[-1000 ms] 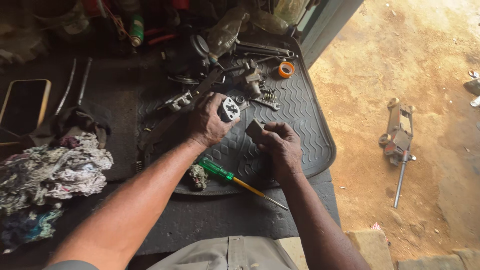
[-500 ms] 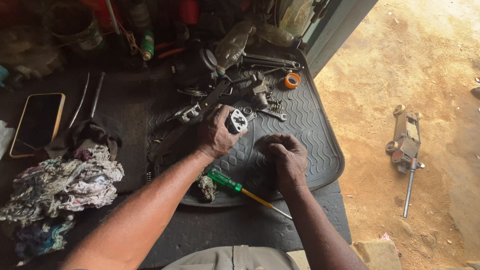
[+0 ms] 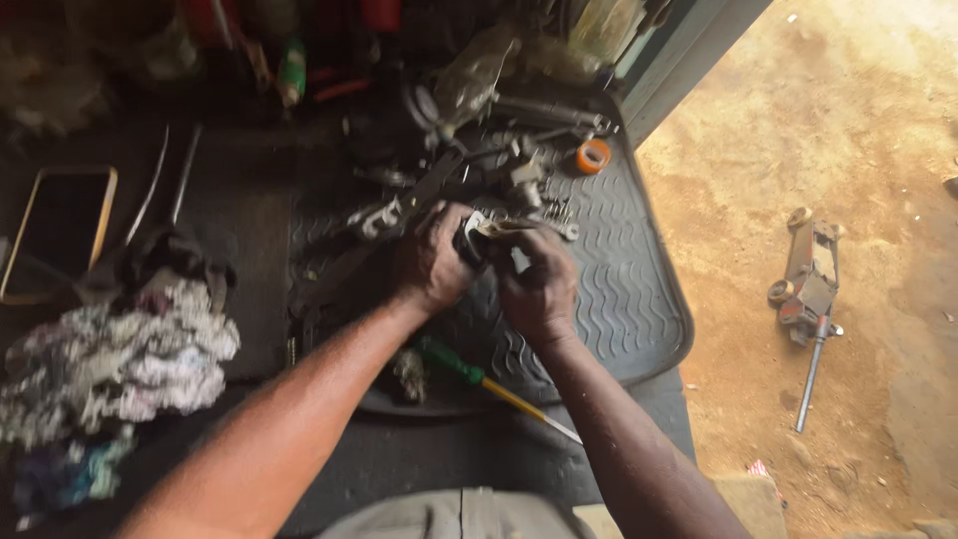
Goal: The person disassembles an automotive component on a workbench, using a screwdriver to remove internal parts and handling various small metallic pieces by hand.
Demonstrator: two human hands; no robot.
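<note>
Left hand [image 3: 431, 262] and right hand [image 3: 537, 281] are both gripping a small metal part [image 3: 486, 235] over the mat [image 3: 619, 289]; screwdriver [image 3: 479, 374] lying beneath, wrenches [image 3: 384, 215] crowding behind.

Work surface: dark, flat platform [image 3: 249, 210], edged on the right by bare sandy ground.

- Ribbed black rubber mat [image 3: 629, 289], directly under both hands.
- Green-handled screwdriver [image 3: 489, 384], just below the wrists, on the mat.
- Heap of metal tools and wrenches [image 3: 499, 170], just beyond the hands.
- Orange tape roll [image 3: 594, 155], beyond the right hand.
- Crumpled patterned rag [image 3: 110, 359], well left of the left forearm.
- Phone [image 3: 55, 230], far left.
</note>
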